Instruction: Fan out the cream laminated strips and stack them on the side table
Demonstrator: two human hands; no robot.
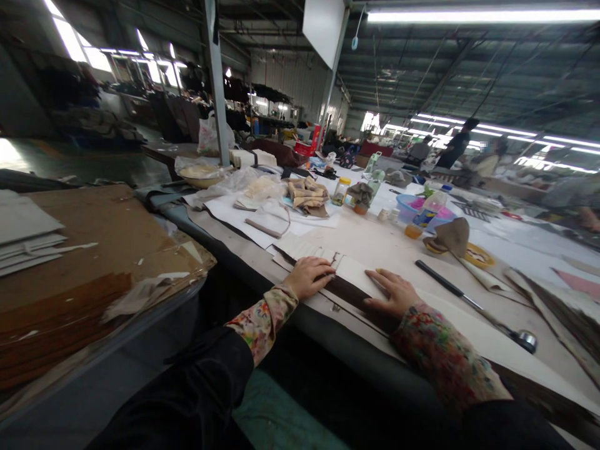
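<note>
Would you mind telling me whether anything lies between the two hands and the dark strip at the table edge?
Nothing visible does: the left hand and the right hand both rest flat on the dark strip and its pale sheet.

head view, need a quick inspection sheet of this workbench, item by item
surface: long pale worktable, covered with paper sheets.
job's things: dark brown strip on a white sheet at the near edge.
clutter: roller tool, glass jar, blue basin, folded tan pieces, tape roll.
hands: left hand and right hand flat on the strip, holding nothing.
cables: thin cords hang from the ceiling; none seen on the table.
surroundings: cardboard stack to the left, other people in the far background.
</note>
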